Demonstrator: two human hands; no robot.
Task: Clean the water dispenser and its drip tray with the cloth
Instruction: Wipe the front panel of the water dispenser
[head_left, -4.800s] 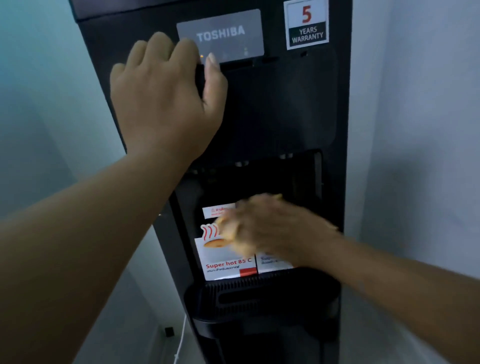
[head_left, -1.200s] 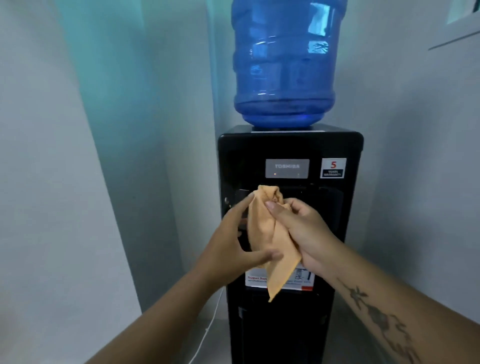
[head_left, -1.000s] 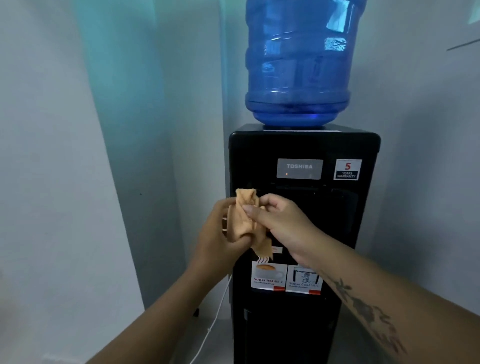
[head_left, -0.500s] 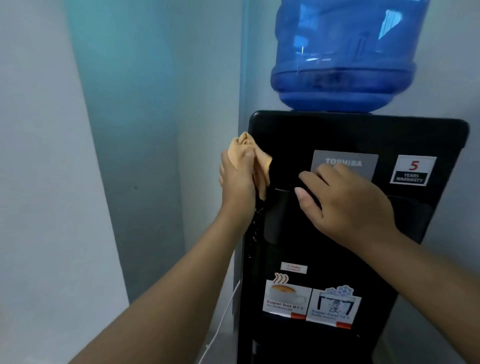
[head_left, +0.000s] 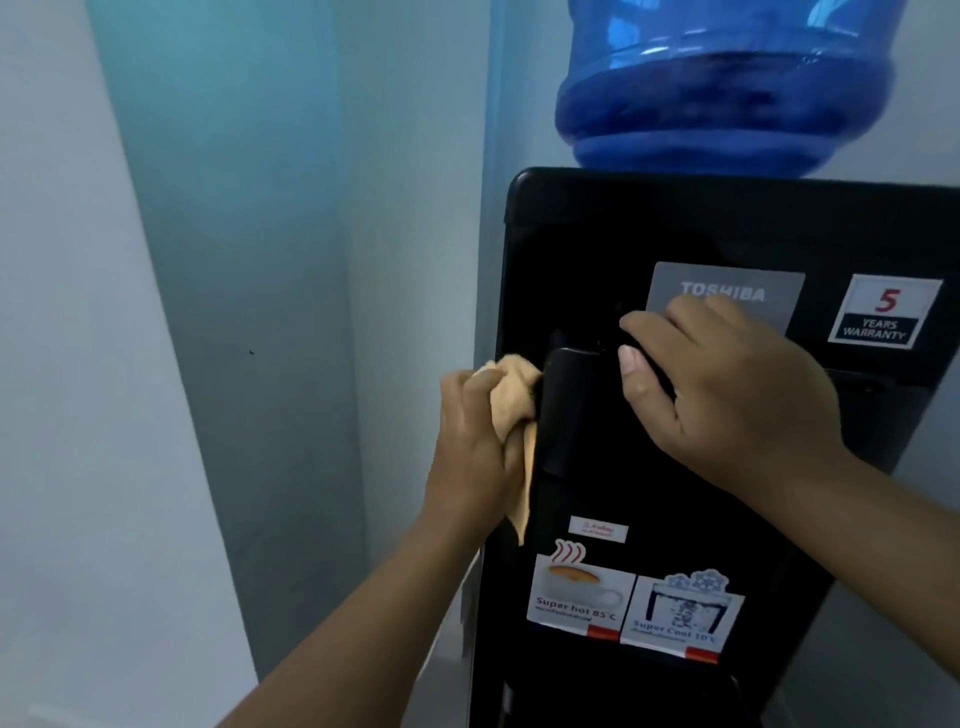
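Observation:
A tall black water dispenser (head_left: 597, 234) fills the right half of the head view, with a blue water bottle (head_left: 727, 88) on top. My left hand (head_left: 467, 457) is shut on an orange cloth (head_left: 511, 400) and presses it against the dispenser's left side edge, beside the black tap lever panel (head_left: 563, 410). My right hand (head_left: 727, 395) rests on the front panel just below the grey brand plate (head_left: 727, 291), fingers curled over the top of the lever area, holding nothing loose. Only the dark top edge of the drip tray (head_left: 649, 691) shows at the bottom.
Hot and cold stickers (head_left: 634, 603) sit on the lower front, and a warranty sticker (head_left: 883, 317) at the upper right. A pale wall corner (head_left: 260, 312) stands close on the left. The gap between wall and dispenser is narrow.
My left hand has slid the cloth down the dispenser's left edge from near the top corner to beside the lever panel. My right hand stays on the front panel. The view has moved closer.

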